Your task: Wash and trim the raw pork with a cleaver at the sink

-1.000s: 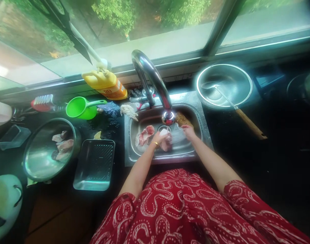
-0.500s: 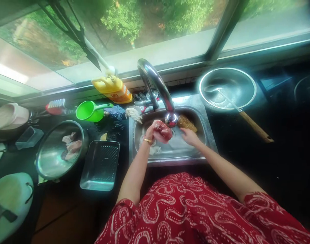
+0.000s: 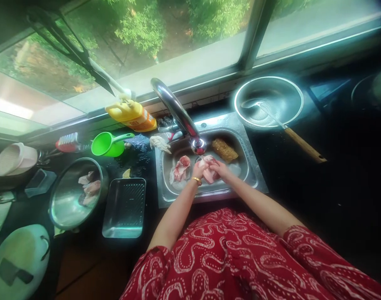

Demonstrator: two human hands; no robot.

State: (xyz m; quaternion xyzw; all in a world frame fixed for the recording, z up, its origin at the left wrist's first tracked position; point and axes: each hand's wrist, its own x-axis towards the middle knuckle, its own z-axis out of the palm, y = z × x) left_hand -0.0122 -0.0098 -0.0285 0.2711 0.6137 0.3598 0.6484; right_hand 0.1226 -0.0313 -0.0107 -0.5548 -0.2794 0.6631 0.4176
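Both hands hold one piece of raw meat low in the sink basin, just in front of the faucet spout (image 3: 198, 146). The piece of raw meat (image 3: 210, 177) is near the middle of the stainless steel sink (image 3: 253, 158), towards the basin's front edge. The step in hand looks like rinsing or working over this piece; whether water is running cannot be made out. The next move seems to call for a secure hold from both sides, as wet meat would likely be slippery, and for care around the spout.

The left hand (image 3: 199, 170) comes in from the basin's front edge, its fingers closed on the meat's left side, a gold bracelet (image 3: 196, 181) at the wrist. The right hand (image 3: 220, 168) slants in from the front right, fingers bent over the right upper side. Both forearms reach forward and converge, so the hands are close together; the undersides of the grasp are hidden.

A second meat piece (image 3: 181, 167) lies by the basin's left wall, and a brown, coarse-textured block (image 3: 224, 150) sits at its rear right corner. On the worktop (image 3: 303, 196), left of the sink, stand a rectangular metal tray (image 3: 124, 208) and, beyond it, a steel bowl (image 3: 70, 210) containing more meat.
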